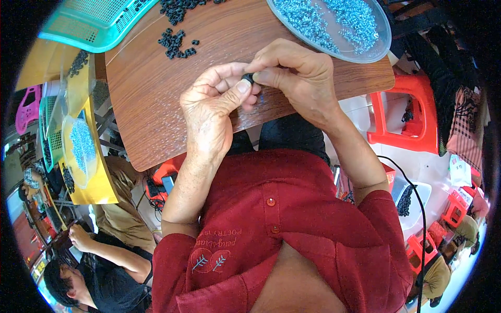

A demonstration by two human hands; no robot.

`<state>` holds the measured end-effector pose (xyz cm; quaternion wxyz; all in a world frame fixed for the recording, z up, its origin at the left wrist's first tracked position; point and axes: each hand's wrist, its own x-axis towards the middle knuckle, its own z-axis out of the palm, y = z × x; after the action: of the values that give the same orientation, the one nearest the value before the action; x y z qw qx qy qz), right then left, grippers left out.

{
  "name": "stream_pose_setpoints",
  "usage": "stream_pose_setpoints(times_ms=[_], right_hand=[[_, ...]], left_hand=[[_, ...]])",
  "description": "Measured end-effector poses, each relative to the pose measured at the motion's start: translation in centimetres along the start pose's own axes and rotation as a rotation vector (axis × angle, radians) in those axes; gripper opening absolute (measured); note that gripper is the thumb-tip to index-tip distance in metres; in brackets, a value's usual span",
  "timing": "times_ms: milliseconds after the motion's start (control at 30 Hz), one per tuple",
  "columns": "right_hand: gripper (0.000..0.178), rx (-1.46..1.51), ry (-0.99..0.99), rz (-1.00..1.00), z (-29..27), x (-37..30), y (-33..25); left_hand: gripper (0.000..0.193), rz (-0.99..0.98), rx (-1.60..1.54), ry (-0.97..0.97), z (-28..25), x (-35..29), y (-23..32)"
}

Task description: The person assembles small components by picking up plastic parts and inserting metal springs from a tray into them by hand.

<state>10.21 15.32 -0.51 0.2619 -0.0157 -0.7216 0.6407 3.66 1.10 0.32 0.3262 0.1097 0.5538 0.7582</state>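
A small black ring-like part (248,78) is pinched between the thumb and fingers of my left hand (209,107), above the wooden table (156,104). My right hand (305,78) is closed, its thumb and index fingertip meeting at the right side of the black part. Whatever lies between those fingertips is too small to make out. Beyond my left hand, a loose pile of similar black parts (176,44) lies on the tabletop. At the far right, a round translucent tray (360,58) bears two heaps of tiny blue pieces (352,23).
A teal mesh basket (99,44) stands at the far left corner. Red plastic stools (407,130) are right of the table. To the left, another person (104,261) sits by a yellow board (102,180) with blue pieces. A black cable (420,208) hangs at right.
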Motion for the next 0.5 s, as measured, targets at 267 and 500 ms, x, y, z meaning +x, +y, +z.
stream_pose_setpoints(times_ms=[267, 500], right_hand=[[0.011, -0.044, 0.065, -0.068, 0.15, -0.23, 0.20], [0.021, -0.171, 0.068, -0.142, -0.34, -0.86, -0.43]], left_hand=[[0.019, -0.023, 0.000, 0.003, 0.28, 0.42, 0.28], [0.016, -0.117, -0.152, -0.049, 0.27, 0.35, 0.84]])
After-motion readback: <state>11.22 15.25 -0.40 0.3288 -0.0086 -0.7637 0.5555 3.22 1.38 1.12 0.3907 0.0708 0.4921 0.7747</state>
